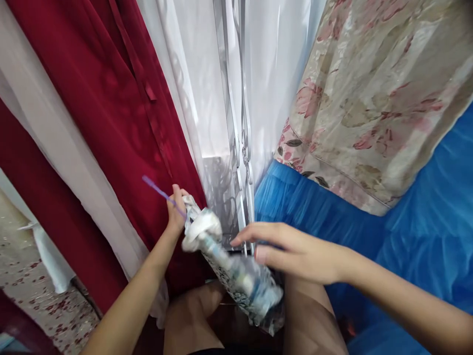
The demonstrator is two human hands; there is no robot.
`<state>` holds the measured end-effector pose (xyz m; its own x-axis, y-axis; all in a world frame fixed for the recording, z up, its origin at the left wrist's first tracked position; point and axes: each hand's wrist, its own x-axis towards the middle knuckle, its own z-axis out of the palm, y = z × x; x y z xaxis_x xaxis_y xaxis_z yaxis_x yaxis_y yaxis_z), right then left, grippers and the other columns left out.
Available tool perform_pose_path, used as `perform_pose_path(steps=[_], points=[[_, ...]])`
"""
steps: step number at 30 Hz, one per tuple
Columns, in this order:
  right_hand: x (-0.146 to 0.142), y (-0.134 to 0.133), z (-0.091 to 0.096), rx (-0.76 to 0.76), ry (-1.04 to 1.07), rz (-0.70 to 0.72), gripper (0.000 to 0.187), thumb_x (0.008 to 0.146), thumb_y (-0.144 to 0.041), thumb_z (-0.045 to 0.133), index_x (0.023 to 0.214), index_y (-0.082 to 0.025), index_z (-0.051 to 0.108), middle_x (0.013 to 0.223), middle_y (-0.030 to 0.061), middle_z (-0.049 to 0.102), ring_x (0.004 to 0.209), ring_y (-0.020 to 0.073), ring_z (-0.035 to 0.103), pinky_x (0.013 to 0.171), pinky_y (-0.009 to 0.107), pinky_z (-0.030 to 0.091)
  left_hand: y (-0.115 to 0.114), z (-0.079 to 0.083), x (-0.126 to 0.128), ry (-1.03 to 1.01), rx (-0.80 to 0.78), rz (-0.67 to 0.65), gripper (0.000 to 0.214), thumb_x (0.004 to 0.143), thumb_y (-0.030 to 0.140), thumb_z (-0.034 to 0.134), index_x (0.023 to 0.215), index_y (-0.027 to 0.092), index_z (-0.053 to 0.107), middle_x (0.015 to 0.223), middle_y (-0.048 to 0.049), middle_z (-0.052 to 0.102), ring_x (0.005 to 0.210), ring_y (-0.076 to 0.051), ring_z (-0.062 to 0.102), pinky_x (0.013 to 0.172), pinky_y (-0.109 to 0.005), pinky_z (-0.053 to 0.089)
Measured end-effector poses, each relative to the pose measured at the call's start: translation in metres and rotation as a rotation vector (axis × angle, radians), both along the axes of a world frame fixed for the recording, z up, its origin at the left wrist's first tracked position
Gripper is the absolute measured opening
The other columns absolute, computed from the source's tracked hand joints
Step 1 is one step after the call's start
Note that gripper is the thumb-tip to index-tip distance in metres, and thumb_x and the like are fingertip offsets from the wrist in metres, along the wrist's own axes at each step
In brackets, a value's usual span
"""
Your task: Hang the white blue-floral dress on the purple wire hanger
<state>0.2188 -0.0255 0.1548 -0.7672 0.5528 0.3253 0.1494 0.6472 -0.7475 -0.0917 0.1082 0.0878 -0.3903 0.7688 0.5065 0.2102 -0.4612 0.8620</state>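
Observation:
My left hand [177,209] is closed around the upper end of a long bundle wrapped in crinkled plastic [236,273]. White, pale blue and dark lacy patterning shows on it, smeared by motion, and its exact kind cannot be made out. A bulky white knot or fold [203,229] sits just below the grip. From the same hand a thin purple strip [157,187] sticks out to the upper left. My right hand [284,249] is open, thumb and fingers apart, just right of the bundle with nothing held. Whether its fingertips touch the plastic is unclear.
Red cloth [111,103] and white cloth [199,88] hang in front and to the left. On the right, a floral fabric [369,108] hangs over blue ruffled cloth [414,231]. White metal bars [240,148] run down the middle. My bare legs [192,320] are below.

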Motion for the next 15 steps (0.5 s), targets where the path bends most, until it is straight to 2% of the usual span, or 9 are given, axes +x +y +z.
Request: perform_pose_path(steps=[2,4,6,8,9,11,13,15], points=[[-0.001,0.0,-0.021,0.179,-0.092,-0.022,0.046,0.099,-0.039,0.06,0.142,-0.02,0.056,0.139,0.0114,0.061,0.129,0.0249,0.058,0.112,0.039,0.045,-0.007,-0.008,0.01,-0.166,-0.025,-0.188,0.075,0.096,0.076,0.025,0.052,0.019,0.045,0.05,-0.0006,0.042,0.045,-0.011,0.038,0.046,-0.023,0.032],[-0.001,0.015,-0.045,0.346,-0.137,-0.163,0.07,0.093,-0.034,0.07,0.154,-0.018,0.04,0.153,0.0168,0.049,0.142,0.0292,0.047,0.118,0.044,0.04,-0.018,-0.007,0.032,-0.302,-0.059,-0.481,0.077,0.097,0.074,0.024,0.048,0.018,0.042,0.051,-0.0008,0.039,0.045,-0.009,0.037,0.048,-0.022,0.034],[-0.005,0.033,-0.067,0.491,-0.175,-0.291,0.098,0.082,-0.028,0.079,0.162,-0.015,0.023,0.162,0.0215,0.034,0.15,0.0346,0.034,0.121,0.051,0.034,-0.032,0.002,0.061,-0.396,-0.142,-0.796,0.074,0.098,0.07,0.029,0.049,0.016,0.043,0.053,-0.0011,0.041,0.046,-0.009,0.038,0.05,-0.021,0.038],[-0.01,0.045,-0.083,0.599,-0.181,-0.356,0.12,0.073,-0.025,0.085,0.164,-0.013,0.008,0.166,0.0245,0.025,0.152,0.0386,0.028,0.121,0.054,0.034,-0.048,0.015,0.09,-0.456,-0.227,-1.004,0.068,0.099,0.065,0.035,0.056,0.015,0.051,0.056,-0.0012,0.046,0.045,-0.008,0.038,0.05,-0.02,0.04],[-0.012,0.048,-0.09,0.628,-0.166,-0.367,0.125,0.071,-0.024,0.084,0.164,-0.013,0.003,0.166,0.025,0.026,0.151,0.039,0.032,0.118,0.053,0.039,-0.055,0.02,0.102,-0.487,-0.255,-1.065,0.063,0.099,0.063,0.04,0.063,0.015,0.056,0.058,-0.001,0.048,0.046,-0.008,0.04,0.051,-0.02,0.042],[-0.01,0.047,-0.099,0.649,-0.121,-0.393,0.121,0.072,-0.026,0.08,0.164,-0.014,0.002,0.16,0.024,0.039,0.142,0.0369,0.048,0.106,0.046,0.052,-0.067,0.028,0.116,-0.541,-0.297,-1.119,0.048,0.096,0.058,0.053,0.081,0.015,0.065,0.067,-0.0022,0.058,0.054,-0.009,0.053,0.059,-0.02,0.05],[0.003,0.041,-0.106,0.652,-0.078,-0.465,0.1,0.077,-0.032,0.075,0.16,-0.018,0.02,0.146,0.0194,0.058,0.123,0.0326,0.065,0.089,0.038,0.059,-0.073,0.027,0.115,-0.535,-0.322,-1.095,0.033,0.089,0.047,0.069,0.101,0.016,0.069,0.089,-0.0061,0.07,0.077,-0.015,0.068,0.077,-0.025,0.057],[0.024,0.034,-0.114,0.66,-0.027,-0.624,0.074,0.079,-0.037,0.073,0.144,-0.021,0.043,0.125,0.0137,0.071,0.099,0.0279,0.075,0.074,0.031,0.059,-0.075,0.018,0.101,-0.41,-0.279,-0.948,0.033,0.087,0.041,0.07,0.108,0.016,0.07,0.106,-0.0105,0.074,0.094,-0.021,0.073,0.085,-0.033,0.059]])
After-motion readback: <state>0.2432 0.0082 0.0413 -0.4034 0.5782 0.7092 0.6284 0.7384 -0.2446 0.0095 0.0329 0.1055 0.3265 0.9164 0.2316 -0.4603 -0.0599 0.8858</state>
